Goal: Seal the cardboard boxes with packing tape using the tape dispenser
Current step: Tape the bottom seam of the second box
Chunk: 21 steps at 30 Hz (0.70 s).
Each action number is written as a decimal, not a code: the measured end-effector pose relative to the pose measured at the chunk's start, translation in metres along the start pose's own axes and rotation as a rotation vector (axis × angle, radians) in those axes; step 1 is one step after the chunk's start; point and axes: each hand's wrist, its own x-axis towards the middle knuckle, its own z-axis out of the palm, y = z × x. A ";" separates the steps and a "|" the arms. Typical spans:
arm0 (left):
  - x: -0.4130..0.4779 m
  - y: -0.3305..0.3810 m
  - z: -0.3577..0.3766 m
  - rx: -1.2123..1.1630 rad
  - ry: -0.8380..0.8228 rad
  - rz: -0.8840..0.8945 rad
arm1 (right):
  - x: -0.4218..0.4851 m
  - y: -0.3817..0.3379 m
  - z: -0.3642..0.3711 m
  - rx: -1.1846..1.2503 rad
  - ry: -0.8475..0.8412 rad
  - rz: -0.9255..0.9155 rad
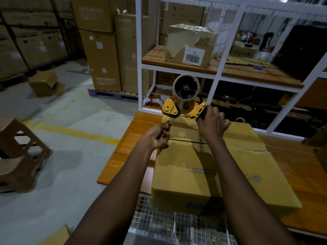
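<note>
Your right hand (pixel 212 122) clenches the handle of the dispenser (pixel 184 103) above the box (pixel 230 167) on the worktop (pixel 122 156), and your left hand (pixel 158 137) pinches the tape (pixel 170 120) by its end, likely thin, limp and sticky, so hold only the tip and keep it taut.

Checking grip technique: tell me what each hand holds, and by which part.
The right hand grips the tape dispenser by its black handle; the left hand pinches the loose tape end below its yellow head.
</note>
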 end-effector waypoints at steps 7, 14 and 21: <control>0.002 0.011 -0.043 0.675 0.092 0.246 | -0.010 0.015 0.009 0.034 -0.015 -0.004; 0.004 0.025 -0.072 0.927 -0.014 0.305 | -0.025 0.028 0.030 0.057 -0.062 -0.018; 0.019 0.019 -0.084 1.007 0.044 0.329 | -0.038 0.025 0.035 -0.001 -0.062 -0.091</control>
